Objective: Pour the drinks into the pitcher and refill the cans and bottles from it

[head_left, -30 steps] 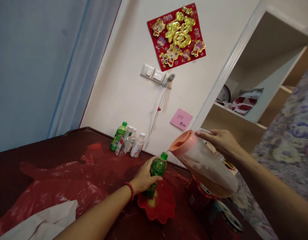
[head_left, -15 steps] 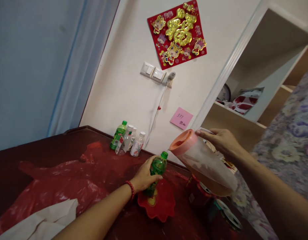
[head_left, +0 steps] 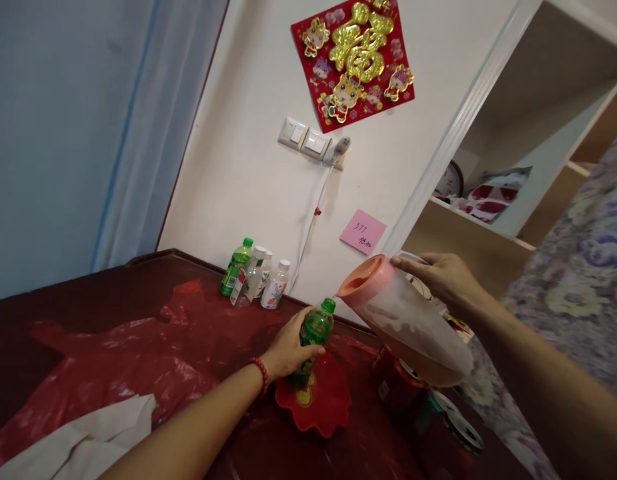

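My left hand (head_left: 291, 347) is wrapped round a green plastic bottle (head_left: 318, 327), which stands slightly tilted over a red scalloped plate (head_left: 321, 410). The bottle's mouth has no cap on it. From the right, my right hand (head_left: 441, 277) grips the handle of a frosted pitcher (head_left: 408, 327) with an orange lid. The pitcher is tipped, its spout close to the bottle's mouth, and a thin trickle of water shows at the spout. Part of the handle is hidden behind my fingers.
Several bottles, among them a capped green bottle (head_left: 237, 268) and a white bottle (head_left: 275, 285), stand along the wall. Cans (head_left: 458, 430) are at the right below the pitcher. A red plastic bag (head_left: 138, 353) and a white cloth (head_left: 83, 440) lie left.
Both hands keep their hold and the pitcher stays tipped at the bottle's mouth. The whole view has shifted slightly, so things sit a little higher in the picture.
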Motion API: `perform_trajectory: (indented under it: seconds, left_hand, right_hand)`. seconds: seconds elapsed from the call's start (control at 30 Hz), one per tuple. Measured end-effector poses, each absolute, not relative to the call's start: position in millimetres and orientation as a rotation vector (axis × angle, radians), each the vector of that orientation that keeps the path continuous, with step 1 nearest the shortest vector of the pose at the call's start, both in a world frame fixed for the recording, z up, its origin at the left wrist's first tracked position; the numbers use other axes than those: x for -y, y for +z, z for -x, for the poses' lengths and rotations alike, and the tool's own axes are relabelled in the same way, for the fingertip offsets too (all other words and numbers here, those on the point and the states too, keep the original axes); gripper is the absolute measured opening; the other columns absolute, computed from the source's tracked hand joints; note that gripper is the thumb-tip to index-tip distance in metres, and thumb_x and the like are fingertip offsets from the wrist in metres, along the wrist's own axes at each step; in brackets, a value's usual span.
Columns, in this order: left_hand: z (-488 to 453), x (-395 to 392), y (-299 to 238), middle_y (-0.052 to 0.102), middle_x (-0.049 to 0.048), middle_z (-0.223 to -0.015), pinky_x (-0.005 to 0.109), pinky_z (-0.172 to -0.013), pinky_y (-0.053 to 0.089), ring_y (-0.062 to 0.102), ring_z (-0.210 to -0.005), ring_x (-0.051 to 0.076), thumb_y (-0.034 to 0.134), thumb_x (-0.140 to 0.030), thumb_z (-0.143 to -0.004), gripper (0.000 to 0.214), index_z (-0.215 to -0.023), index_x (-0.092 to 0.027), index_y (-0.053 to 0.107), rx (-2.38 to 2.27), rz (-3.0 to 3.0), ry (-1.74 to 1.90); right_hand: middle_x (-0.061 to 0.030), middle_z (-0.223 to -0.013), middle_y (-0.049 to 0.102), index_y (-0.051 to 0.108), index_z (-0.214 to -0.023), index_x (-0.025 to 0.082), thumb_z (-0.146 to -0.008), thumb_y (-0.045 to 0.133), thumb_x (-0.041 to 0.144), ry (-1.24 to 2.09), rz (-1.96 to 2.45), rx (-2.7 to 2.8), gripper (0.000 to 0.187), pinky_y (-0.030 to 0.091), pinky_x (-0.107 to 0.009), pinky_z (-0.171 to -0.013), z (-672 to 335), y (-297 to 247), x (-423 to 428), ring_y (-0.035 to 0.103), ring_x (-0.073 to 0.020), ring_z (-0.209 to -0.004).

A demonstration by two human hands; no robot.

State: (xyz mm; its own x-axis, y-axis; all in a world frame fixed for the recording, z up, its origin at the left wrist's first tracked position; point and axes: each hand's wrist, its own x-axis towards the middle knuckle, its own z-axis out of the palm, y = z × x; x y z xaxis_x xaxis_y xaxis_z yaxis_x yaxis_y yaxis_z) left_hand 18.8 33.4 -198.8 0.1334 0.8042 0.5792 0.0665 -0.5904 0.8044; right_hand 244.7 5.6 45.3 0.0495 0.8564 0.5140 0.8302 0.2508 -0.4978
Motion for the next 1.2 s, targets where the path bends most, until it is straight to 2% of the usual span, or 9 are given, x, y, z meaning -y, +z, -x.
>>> perform_trajectory:
  seconds: [0.2, 0.43, 0.77, 0.9, 1.07, 1.2]
  left_hand:
    - [-18.1, -34.0, -199.5, 0.058, 0.0101, -0.137, 0.042, -0.11, 0.038, 0.054, -0.125, 0.028, 0.078, -0.015, -0.069, 0.076, -0.137, -0.022, 0.046, -0.826, -1.794, 1.494]
    - [-18.3, -34.5, -199.3, 0.057, 0.011, -0.138, 0.044, -0.112, 0.037, 0.053, -0.127, 0.029, 0.077, -0.017, -0.07, 0.073, -0.137, -0.022, 0.047, -0.822, -1.804, 1.5]
    - [-18.3, -35.9, -201.4, 0.059, 0.0107, -0.136, 0.044, -0.11, 0.039, 0.055, -0.125, 0.03, 0.078, -0.017, -0.07, 0.074, -0.137, -0.023, 0.047, -0.809, -1.811, 1.523]
    - [-18.3, -35.9, -201.8, 0.058, 0.0104, -0.137, 0.044, -0.11, 0.039, 0.054, -0.126, 0.03, 0.077, -0.018, -0.07, 0.074, -0.137, -0.023, 0.047, -0.811, -1.813, 1.519]
    - [-18.2, -35.3, -200.4, 0.059, 0.0104, -0.136, 0.043, -0.11, 0.039, 0.055, -0.125, 0.029, 0.077, -0.017, -0.07, 0.073, -0.137, -0.022, 0.047, -0.821, -1.817, 1.517]
    - [-18.1, -35.5, -200.1, 0.058, 0.0104, -0.137, 0.044, -0.111, 0.038, 0.054, -0.126, 0.029, 0.077, -0.018, -0.071, 0.073, -0.136, -0.022, 0.047, -0.825, -1.826, 1.51]
  right_hand:
    - [0.006, -0.046, 0.034, 0.07, -0.074, 0.016, -0.066, 0.068, 0.075, 0.021, 1.543, 1.76, 0.06, 0.021, -0.028, -0.043, -246.2, 45.3, -5.8, 0.031, -0.0106, -0.045]
    - [0.005, -0.046, 0.037, 0.069, -0.071, 0.016, -0.064, 0.069, 0.076, 0.013, 1.572, 1.754, 0.06, 0.022, -0.028, -0.044, -244.4, 46.8, -2.6, 0.032, -0.0107, -0.046]
    - [0.0044, -0.044, 0.038, 0.071, -0.076, 0.016, -0.067, 0.069, 0.071, -0.004, 1.551, 1.753, 0.056, 0.021, -0.029, -0.045, -238.0, 44.7, -1.2, 0.034, -0.012, -0.045]
    - [0.004, -0.048, 0.043, 0.072, -0.079, 0.017, -0.066, 0.07, 0.069, 0.034, 1.56, 1.742, 0.054, 0.023, -0.029, -0.045, -239.0, 42.4, -2.9, 0.034, -0.0116, -0.047]
    - [0.0039, -0.048, 0.041, 0.07, -0.073, 0.017, -0.067, 0.07, 0.069, 0.018, 1.542, 1.754, 0.052, 0.022, -0.029, -0.044, -242.2, 40.6, -5.6, 0.033, -0.0112, -0.047]
    - [0.004, -0.048, 0.042, 0.071, -0.075, 0.017, -0.066, 0.07, 0.07, 0.022, 1.554, 1.755, 0.054, 0.023, -0.029, -0.044, -243.6, 40.3, -7.3, 0.035, -0.0117, -0.046]
